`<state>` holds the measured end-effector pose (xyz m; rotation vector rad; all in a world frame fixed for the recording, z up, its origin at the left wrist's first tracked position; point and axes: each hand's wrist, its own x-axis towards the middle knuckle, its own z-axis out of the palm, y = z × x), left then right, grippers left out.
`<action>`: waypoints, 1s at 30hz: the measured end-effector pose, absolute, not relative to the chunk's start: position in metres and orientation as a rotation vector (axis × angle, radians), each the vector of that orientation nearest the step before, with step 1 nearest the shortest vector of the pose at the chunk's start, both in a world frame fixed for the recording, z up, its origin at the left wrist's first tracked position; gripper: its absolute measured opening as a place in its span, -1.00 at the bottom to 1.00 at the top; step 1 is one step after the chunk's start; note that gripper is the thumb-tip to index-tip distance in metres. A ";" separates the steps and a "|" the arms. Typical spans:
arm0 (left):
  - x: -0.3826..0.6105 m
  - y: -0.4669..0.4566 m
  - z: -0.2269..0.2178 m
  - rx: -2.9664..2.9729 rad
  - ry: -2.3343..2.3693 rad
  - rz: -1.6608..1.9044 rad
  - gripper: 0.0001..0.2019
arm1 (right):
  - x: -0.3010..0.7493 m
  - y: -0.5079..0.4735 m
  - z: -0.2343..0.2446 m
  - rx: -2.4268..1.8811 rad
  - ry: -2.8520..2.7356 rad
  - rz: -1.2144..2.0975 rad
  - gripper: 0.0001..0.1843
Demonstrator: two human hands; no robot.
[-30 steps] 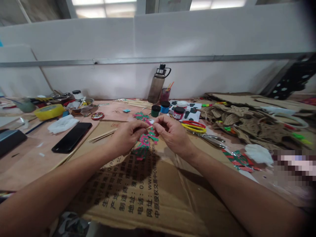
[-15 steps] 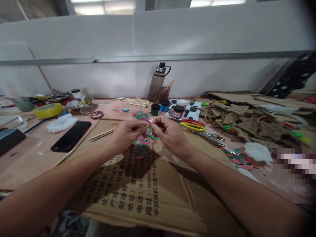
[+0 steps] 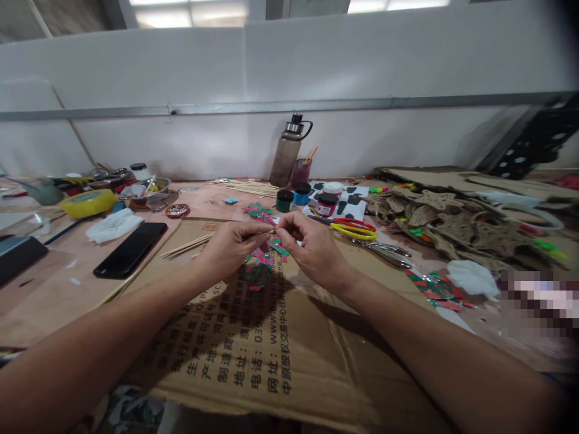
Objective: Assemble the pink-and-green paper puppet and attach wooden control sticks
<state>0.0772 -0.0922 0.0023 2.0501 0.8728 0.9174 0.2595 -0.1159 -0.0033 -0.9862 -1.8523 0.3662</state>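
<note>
My left hand and my right hand meet fingertip to fingertip over a flattened cardboard box. Both pinch a thin wooden stick between thumb and fingers. Under the hands lies a green and pink painted cut-out, partly hidden by them. A second green and pink piece lies just beyond. A few loose wooden sticks rest on the cardboard to the left of my left hand.
Black phone and white tissue at left, yellow tape roll behind. Water bottle, paint jars by the wall. Yellow and red scissors and a pile of brown cardboard cut-outs on the right.
The hands have stayed together on the stick; the fingertips shifted slightly closer. The view has tilted a little upward since one second ago.
</note>
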 end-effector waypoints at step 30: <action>0.076 -0.089 -0.001 2.039 0.869 0.926 -0.71 | 0.260 -0.114 -0.005 -0.963 -1.876 0.328 -0.93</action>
